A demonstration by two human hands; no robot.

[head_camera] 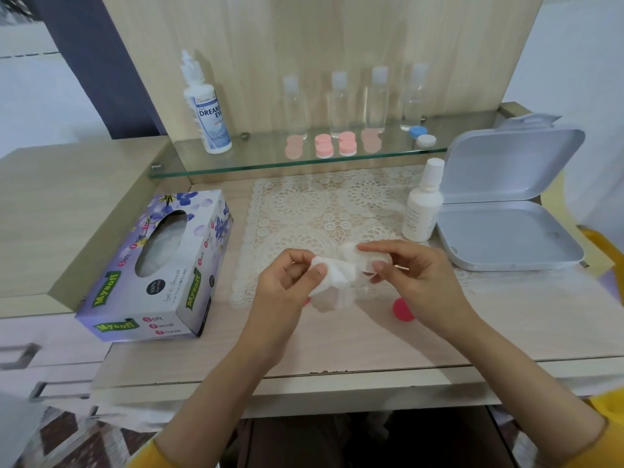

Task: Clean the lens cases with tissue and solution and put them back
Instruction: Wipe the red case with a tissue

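Over the front of the lace mat (324, 211), my left hand (287, 288) pinches a crumpled white tissue (332, 285). My right hand (412, 275) pinches a white lens case (364, 256) that is partly wrapped in that tissue. A pink cap (401, 309) lies on the table under my right wrist. A small white solution bottle (422, 204) stands at the mat's right edge. On the glass shelf (256, 163) sit two pink lens cases (336, 145) and a blue and white lens case (422, 136).
A tissue box (162, 265) lies at the left. An open grey tin (506, 211) sits at the right. A large solution bottle (207, 109) and several clear bottles (358, 99) stand on the shelf against the wooden back panel.
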